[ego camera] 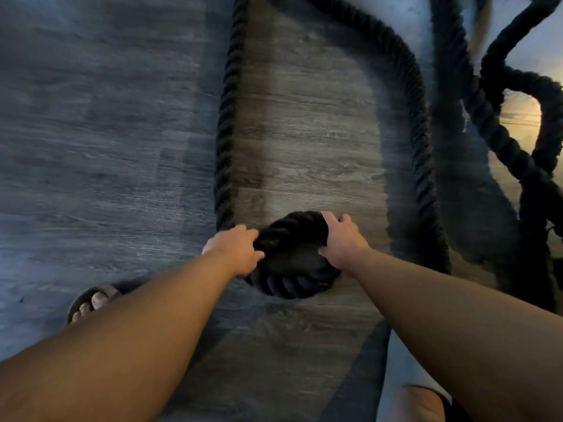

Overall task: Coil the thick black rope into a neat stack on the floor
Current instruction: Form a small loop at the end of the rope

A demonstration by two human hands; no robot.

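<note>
bare knee (417, 403) bottom right, sandalled foot (91, 301) bottom left on grey wood-look floor (91, 147). between forearms: small tight rope coil (289, 280) flat on floor. left hand (236, 249) grips coil's left edge, fingers curled onto it. right hand (341, 242) grips far-right edge, fingers wrapped over top. thick black rope (224, 141) leaves coil beside left hand, runs straight away. second run curves down right of right hand. tangled loops far right.
</note>
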